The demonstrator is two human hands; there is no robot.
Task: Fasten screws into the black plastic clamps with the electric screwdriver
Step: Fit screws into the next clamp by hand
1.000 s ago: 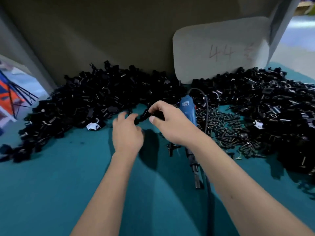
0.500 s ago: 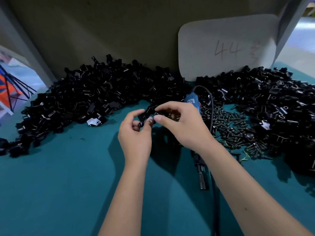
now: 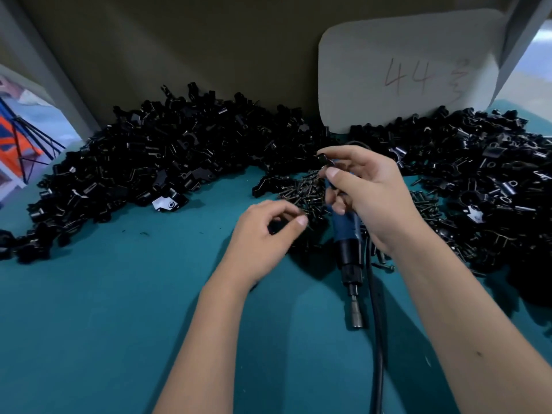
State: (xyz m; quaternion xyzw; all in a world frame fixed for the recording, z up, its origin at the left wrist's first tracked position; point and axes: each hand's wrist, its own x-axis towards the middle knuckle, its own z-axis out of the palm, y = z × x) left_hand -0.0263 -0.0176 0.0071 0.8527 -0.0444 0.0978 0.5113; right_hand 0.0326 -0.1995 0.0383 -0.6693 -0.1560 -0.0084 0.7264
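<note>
Two hands (image 3: pixel 268 231), one screwdriver (image 3: pixel 348 249)

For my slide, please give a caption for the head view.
Right hand pinches a black clamp and grips the electric screwdriver; left hand reaches the screws.

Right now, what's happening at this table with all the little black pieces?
A person is assembling black plastic clamps by hand. The right hand holds the blue electric screwdriver, bit pointing down, and pinches one clamp at its fingertips. The left hand reaches at the loose screws, fingers curled; whether it holds one is unclear. Clamp heaps surround them on the teal tabletop.
</note>
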